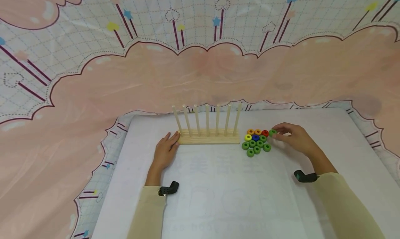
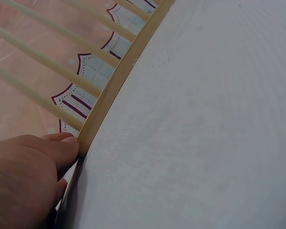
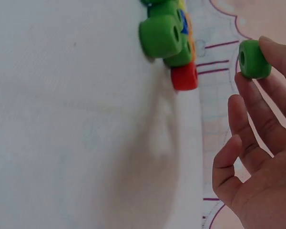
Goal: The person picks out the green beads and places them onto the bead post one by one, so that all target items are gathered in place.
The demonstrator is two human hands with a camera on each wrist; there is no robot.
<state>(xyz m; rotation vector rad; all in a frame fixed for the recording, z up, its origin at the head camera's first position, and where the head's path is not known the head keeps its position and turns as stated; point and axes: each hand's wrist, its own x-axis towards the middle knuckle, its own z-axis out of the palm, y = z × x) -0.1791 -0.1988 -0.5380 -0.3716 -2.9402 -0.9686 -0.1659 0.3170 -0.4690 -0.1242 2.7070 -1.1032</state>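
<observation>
A pale wooden rack (image 1: 208, 139) with several upright pegs stands on the white table. My left hand (image 1: 165, 151) rests at its left end, fingers touching the base (image 2: 115, 78). To the right of the rack lies a cluster of round beads with holes: several green beads (image 1: 252, 143), two orange beads (image 1: 257, 132), a yellow bead (image 1: 248, 138), a blue bead (image 1: 255, 137) and a red bead (image 3: 184, 77). My right hand (image 1: 293, 137) pinches one green bead (image 3: 255, 59) between thumb and fingertips, at the right edge of the cluster. In the right wrist view that bead is apart from the others.
The white table (image 1: 225, 190) runs toward me in front of the rack. Behind its far edge hangs a pink and white patterned cloth (image 1: 200, 75). A black band with a small device (image 1: 168, 188) sits on the left wrist, and another device (image 1: 304, 176) on the right.
</observation>
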